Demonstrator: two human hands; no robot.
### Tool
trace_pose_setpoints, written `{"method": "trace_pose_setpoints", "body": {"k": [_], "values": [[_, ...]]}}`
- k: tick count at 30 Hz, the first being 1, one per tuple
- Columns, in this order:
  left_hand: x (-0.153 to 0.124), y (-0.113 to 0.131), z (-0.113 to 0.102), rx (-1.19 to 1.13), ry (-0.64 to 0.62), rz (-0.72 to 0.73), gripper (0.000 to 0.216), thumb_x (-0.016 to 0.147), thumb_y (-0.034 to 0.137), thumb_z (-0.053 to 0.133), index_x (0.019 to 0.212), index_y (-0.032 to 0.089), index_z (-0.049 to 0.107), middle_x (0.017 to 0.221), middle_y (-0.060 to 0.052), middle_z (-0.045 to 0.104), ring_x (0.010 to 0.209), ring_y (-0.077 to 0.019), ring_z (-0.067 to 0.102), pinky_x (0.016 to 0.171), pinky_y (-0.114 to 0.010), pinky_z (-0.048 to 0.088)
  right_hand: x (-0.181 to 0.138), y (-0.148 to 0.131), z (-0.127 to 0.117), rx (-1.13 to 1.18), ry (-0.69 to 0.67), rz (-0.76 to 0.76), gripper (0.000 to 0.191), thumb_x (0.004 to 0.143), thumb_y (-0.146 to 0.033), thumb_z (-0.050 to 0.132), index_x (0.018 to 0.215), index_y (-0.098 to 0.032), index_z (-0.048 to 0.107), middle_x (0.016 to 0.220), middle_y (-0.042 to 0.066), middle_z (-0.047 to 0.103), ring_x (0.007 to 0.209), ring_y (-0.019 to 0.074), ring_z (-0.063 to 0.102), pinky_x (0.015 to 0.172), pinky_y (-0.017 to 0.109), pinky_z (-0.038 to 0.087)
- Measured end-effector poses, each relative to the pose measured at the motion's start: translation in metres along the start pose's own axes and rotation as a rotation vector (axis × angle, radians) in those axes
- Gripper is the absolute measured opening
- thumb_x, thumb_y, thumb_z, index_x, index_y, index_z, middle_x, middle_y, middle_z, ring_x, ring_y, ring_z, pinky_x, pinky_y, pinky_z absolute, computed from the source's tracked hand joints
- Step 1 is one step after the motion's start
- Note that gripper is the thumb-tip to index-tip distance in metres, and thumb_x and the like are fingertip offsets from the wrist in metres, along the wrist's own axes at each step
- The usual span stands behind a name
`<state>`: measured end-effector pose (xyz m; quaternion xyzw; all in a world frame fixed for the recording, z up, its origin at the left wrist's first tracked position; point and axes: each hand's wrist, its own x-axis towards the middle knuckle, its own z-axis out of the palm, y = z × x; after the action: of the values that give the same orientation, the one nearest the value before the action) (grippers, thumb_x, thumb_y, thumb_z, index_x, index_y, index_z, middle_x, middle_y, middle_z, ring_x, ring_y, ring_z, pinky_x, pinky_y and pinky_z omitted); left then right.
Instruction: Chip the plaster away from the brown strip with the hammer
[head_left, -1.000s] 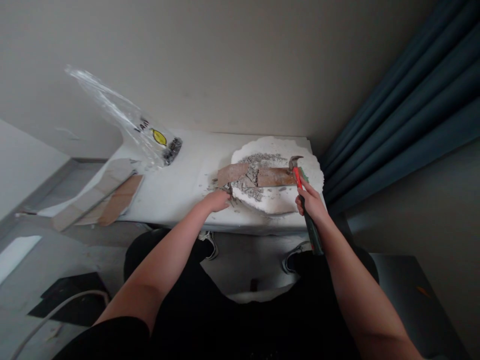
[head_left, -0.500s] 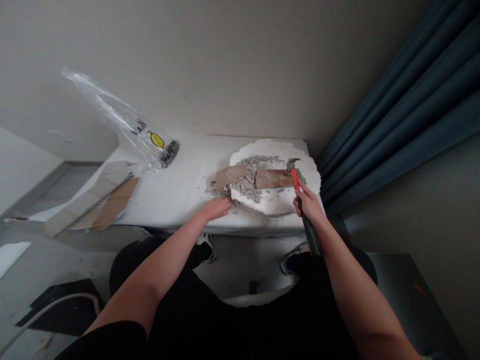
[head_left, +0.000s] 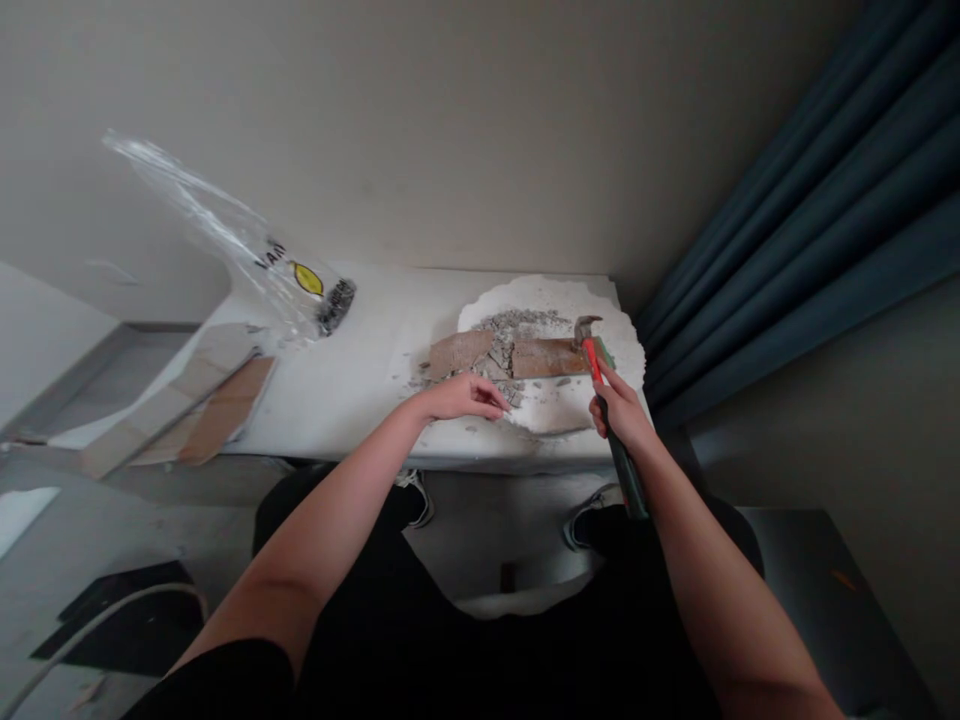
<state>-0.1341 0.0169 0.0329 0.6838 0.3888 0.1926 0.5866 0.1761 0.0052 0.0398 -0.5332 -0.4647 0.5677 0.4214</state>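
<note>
My right hand (head_left: 624, 412) is wrapped round a claw hammer (head_left: 616, 450) with a red and dark handle. The hammer's head rests at the right end of a brown strip of board (head_left: 551, 357). My left hand (head_left: 469, 397) hovers at the near edge of grey crumbled rubble (head_left: 517, 322), thumb and fingers slightly apart, with nothing visible in them. Another brown board piece (head_left: 459, 352) lies left of the rubble, partly behind that hand. Boards and rubble sit on a ragged-edged white sheet (head_left: 574, 405). A small green patch (head_left: 602, 350) shows beside the hammer head.
A white-covered bench (head_left: 367, 400) carries all this against the wall. On its left stand a clear plastic bag (head_left: 300, 290) with grey bits in the bottom and some cardboard strips (head_left: 229, 408). Blue curtains (head_left: 810, 240) hang at the right. A black panel (head_left: 120, 620) lies on the floor.
My left hand has moved right and a little up from the white sheet's left edge, its fingers loosening over the rubble. My right hand and the hammer have hardly moved.
</note>
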Motion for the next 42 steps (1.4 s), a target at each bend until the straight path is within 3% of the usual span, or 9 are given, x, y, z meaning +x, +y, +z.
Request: {"method": "trace_pose_setpoints", "body": {"k": [5,9,16,22,27,42], "values": [[0.057,0.004,0.009,0.197,0.516,0.214,0.021,0.091,0.032,0.065,0.099,0.017,0.076,0.092,-0.006,0.073,0.078,-0.0147,0.064,0.076,-0.029,0.051,-0.001,0.001,-0.003,-0.014,-0.007,0.001,0.082,0.085,-0.040,0.058,0.161,-0.022,0.034,0.047,-0.011,0.048,0.030,0.0092,0.038,0.032,0.020,0.028],[0.090,0.005,0.022,0.439,0.632,0.294,0.021,0.098,0.027,0.055,0.102,0.017,0.073,0.099,-0.007,0.073,0.085,-0.0166,0.065,0.084,-0.031,0.052,0.000,0.002,-0.007,0.003,-0.021,0.019,0.085,0.085,-0.042,0.060,0.163,-0.022,0.031,0.048,-0.012,0.048,0.030,0.0092,0.038,0.031,0.020,0.028],[0.116,0.001,0.034,0.774,0.584,0.283,0.023,0.101,0.021,0.047,0.100,0.015,0.069,0.106,-0.011,0.069,0.101,-0.0211,0.066,0.092,-0.034,0.051,-0.002,-0.003,-0.006,-0.022,-0.038,0.034,0.088,0.085,-0.044,0.060,0.164,-0.021,0.028,0.048,-0.012,0.048,0.029,0.0088,0.037,0.030,0.019,0.028],[0.125,-0.009,0.024,0.494,0.634,0.220,0.018,0.092,0.017,0.063,0.109,0.016,0.070,0.100,-0.008,0.076,0.093,-0.0206,0.071,0.089,-0.034,0.054,-0.002,-0.007,-0.008,-0.023,-0.034,0.056,0.084,0.086,-0.042,0.059,0.163,-0.021,0.031,0.049,-0.012,0.048,0.030,0.0089,0.038,0.030,0.019,0.029],[0.126,-0.013,0.016,0.296,0.748,0.221,0.011,0.092,0.020,0.062,0.099,0.016,0.071,0.093,-0.006,0.076,0.086,-0.0188,0.071,0.086,-0.032,0.054,0.000,-0.005,-0.011,-0.004,-0.053,0.054,0.079,0.089,-0.040,0.057,0.162,-0.024,0.032,0.051,-0.011,0.047,0.031,0.0082,0.038,0.031,0.019,0.029],[0.123,-0.013,0.006,0.336,0.675,0.156,0.015,0.089,0.026,0.060,0.087,0.017,0.071,0.085,-0.005,0.074,0.079,-0.0189,0.066,0.081,-0.032,0.052,0.000,-0.005,-0.013,-0.019,-0.069,0.044,0.079,0.090,-0.044,0.057,0.162,-0.027,0.032,0.052,-0.011,0.048,0.031,0.0076,0.038,0.031,0.019,0.029]]}}
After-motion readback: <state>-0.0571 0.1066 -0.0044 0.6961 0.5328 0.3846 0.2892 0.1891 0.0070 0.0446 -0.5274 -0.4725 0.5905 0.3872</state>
